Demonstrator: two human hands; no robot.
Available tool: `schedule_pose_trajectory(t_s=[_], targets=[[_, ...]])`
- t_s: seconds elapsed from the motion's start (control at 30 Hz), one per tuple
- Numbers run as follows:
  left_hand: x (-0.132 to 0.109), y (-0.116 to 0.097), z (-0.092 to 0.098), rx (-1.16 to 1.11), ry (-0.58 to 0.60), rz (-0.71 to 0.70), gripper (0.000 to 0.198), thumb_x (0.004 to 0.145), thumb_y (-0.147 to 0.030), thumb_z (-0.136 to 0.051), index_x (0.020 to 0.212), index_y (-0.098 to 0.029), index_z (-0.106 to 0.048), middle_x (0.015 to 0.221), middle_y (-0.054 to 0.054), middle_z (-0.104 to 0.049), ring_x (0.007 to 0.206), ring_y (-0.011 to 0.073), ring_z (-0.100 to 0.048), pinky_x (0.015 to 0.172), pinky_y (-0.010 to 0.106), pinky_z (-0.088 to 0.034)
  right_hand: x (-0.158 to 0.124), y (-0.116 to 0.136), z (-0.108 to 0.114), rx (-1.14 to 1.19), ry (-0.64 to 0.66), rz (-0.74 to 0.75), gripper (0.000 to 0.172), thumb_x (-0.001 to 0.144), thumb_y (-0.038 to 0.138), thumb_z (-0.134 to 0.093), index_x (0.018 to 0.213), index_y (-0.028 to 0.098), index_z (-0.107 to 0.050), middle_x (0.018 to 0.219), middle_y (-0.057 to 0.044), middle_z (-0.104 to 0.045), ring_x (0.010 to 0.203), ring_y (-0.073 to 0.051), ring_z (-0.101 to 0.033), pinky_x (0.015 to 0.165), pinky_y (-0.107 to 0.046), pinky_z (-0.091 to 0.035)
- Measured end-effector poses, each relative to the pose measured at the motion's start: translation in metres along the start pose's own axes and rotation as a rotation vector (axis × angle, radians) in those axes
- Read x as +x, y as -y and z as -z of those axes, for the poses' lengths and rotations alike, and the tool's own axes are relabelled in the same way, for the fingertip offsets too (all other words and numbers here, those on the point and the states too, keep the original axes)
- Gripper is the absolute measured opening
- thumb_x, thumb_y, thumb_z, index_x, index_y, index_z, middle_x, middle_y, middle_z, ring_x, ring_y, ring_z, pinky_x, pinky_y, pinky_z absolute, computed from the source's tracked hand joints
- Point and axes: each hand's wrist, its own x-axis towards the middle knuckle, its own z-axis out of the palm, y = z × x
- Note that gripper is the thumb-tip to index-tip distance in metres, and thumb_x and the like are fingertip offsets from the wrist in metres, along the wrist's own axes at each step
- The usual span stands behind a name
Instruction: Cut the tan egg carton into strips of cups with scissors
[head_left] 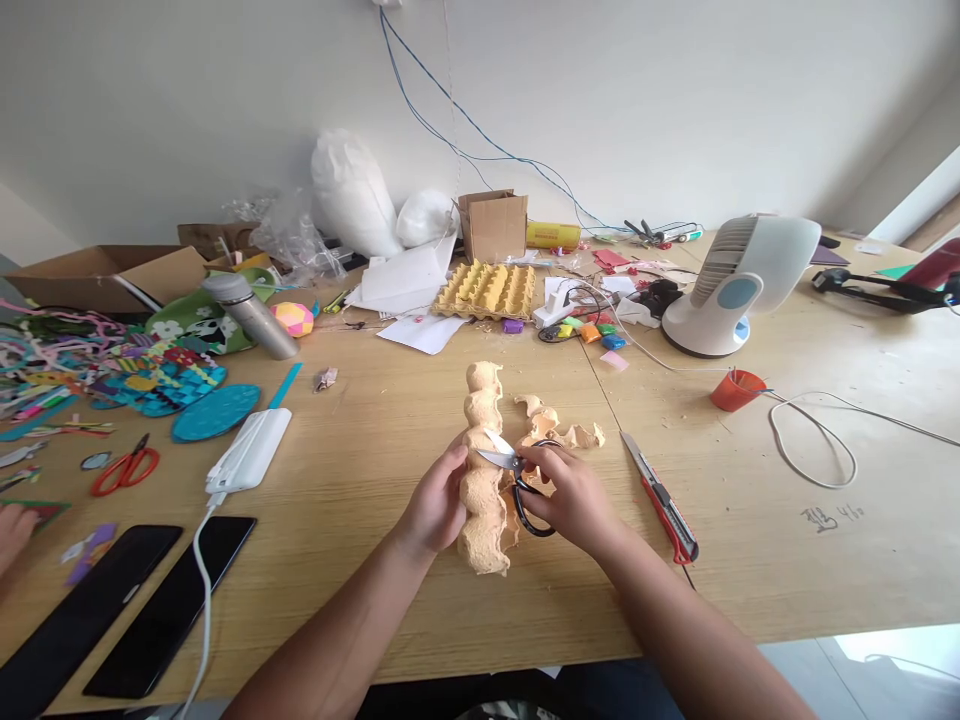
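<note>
A strip of egg carton [482, 495], tan and bumpy with a row of rounded cups, is held upright lengthwise by my left hand [439, 500], whose fingers close on its left edge. My right hand [574, 495] grips black-handled scissors [517, 464]. Their blades are spread at the strip's middle, one blade lying across the front of a cup. Torn carton scraps [541, 415] lie just beyond my right hand, and some are partly hidden behind it.
A red utility knife [664, 500] lies right of my right arm. Further back are an egg tray [487, 290], a white fan [739, 285] and an orange cup [737, 390]. Left are a power bank [251, 450], phones [176, 610], red scissors [127, 468] and another person's hand [15, 530].
</note>
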Motion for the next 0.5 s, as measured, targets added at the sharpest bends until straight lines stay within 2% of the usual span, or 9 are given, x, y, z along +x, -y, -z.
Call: schedule_pose_trajectory(t_s=[0.2, 0.4, 0.5], targets=[[-0.0008, -0.0014, -0.001, -0.004, -0.037, -0.027, 0.026, 0.092, -0.045, -0.072, 0.105, -0.021, -0.072, 0.089, 0.004, -0.076, 0.098, 0.0272, -0.074, 0.084, 0.037, -0.06, -0.0023, -0.0041, -0.0026, -0.029, -0.008, -0.017, 0.041, 0.091, 0.023, -0.075, 0.131, 0.028, -0.069, 0.097, -0.007, -0.077, 0.077, -0.022, -0.068, 0.071, -0.033, -0.053], [-0.0015, -0.004, -0.0041, -0.007, -0.017, -0.036, 0.026, 0.091, -0.045, -0.073, 0.104, -0.022, -0.074, 0.086, 0.003, -0.076, 0.097, 0.0268, -0.075, 0.086, 0.037, -0.06, -0.0023, -0.0048, -0.0018, -0.043, -0.001, -0.036, 0.039, 0.092, 0.027, -0.076, 0.131, 0.029, -0.07, 0.092, -0.005, -0.076, 0.078, -0.022, -0.069, 0.069, -0.031, -0.051], [-0.0015, -0.0041, -0.0039, -0.015, -0.024, -0.036, 0.026, 0.092, -0.044, -0.074, 0.105, -0.022, -0.075, 0.088, 0.002, -0.077, 0.09, 0.0232, -0.074, 0.081, 0.033, -0.059, -0.002, -0.0042, -0.0005, -0.057, 0.007, -0.049, 0.037, 0.093, 0.027, -0.075, 0.13, 0.029, -0.071, 0.087, -0.005, -0.076, 0.076, -0.022, -0.069, 0.067, -0.03, -0.048]])
